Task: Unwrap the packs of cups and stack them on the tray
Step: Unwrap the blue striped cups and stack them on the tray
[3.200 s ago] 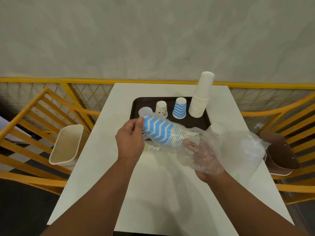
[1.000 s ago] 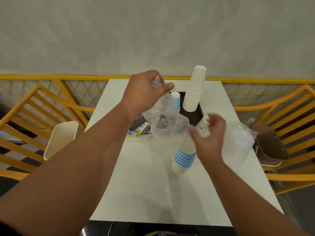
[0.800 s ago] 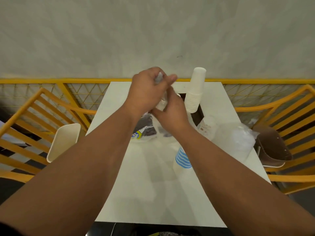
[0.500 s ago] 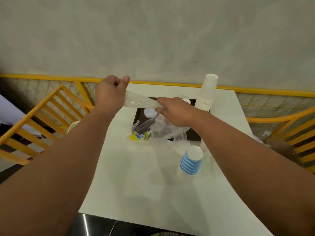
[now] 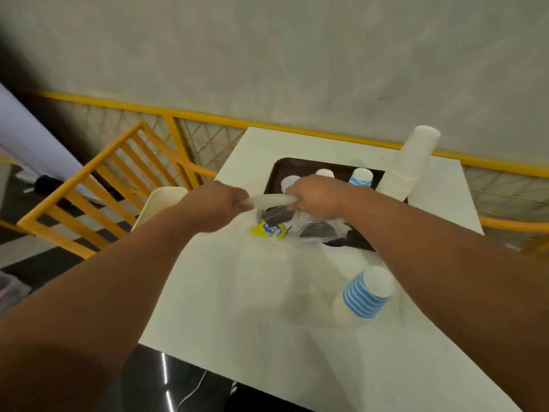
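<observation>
Both hands are up over the near-left corner of the tray [image 5: 274, 173], w/ a twisted length of clear wrapper [image 5: 269, 200] stretched between them. Left hand [image 5: 212, 211] is fisted, fingers closed tight on one end; right hand [image 5: 318, 197] is likewise clamped on the other end, knuckles up. Rest of the wrapper hangs below in a crumpled bunch w/ a yellow-and-blue label [image 5: 267, 229], sagging onto the tray edge and the table [image 5: 237, 292]. The cups from this pack, a blue-striped stack [image 5: 364, 294], stand upside down on the table near the right forearm, well apart from the tray, so not yet where they belong. On the tray: a tall white stack [image 5: 411, 165] at the far right, leaning a bit, plus three short stacks behind the hands, one blue-patterned [image 5: 360, 176], the other two mostly hidden. Risks, as I read it: the striped stack sits just beside the right arm, so a careless pull-back or elbow swing could tip it and send it rolling. The dangling plastic could snag the short stacks and drag them over if yanked sideways. The tall white stack looks top-heavy; a bump to the tray would prob. topple it. Wrapper looks bound for the cream bin [image 5: 162, 200] left of the table; if it's let go too soon it may drop on the floor.
</observation>
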`<state>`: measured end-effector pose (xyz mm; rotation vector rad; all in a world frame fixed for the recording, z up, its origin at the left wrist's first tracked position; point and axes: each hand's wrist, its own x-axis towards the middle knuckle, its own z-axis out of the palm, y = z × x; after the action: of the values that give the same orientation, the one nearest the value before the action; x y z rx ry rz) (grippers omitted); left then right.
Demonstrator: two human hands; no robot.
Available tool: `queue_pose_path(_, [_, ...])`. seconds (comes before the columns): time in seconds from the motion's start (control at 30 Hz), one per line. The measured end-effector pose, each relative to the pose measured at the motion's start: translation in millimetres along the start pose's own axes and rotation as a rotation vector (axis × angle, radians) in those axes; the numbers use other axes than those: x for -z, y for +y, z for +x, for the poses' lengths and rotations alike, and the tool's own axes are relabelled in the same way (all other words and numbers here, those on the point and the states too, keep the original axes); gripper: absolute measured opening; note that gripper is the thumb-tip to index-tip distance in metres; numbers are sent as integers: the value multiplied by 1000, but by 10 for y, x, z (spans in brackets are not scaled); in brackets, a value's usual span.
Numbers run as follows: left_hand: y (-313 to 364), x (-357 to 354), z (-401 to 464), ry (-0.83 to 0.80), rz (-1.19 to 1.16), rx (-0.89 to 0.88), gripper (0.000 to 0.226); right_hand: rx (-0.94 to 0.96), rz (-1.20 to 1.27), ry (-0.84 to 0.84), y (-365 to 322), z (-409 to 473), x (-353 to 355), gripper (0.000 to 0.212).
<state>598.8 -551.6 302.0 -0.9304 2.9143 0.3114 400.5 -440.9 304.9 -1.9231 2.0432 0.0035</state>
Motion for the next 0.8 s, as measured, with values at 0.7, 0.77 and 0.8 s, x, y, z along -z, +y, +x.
queue_pose_path(0.7, [-591, -1636, 711, -155, 272, -354, 52, -144, -324, -135, 221, 838, -1356, 141])
queue_pose_path(0.77, [-588, -1592, 752, -172, 314, -475, 49, -144, -295, -161, 139, 768, -1466, 131])
queue_pose_path(0.8, [-586, -1571, 785, -186, 332, -525, 48, -167, -290, -151, 101, 731, -1519, 119])
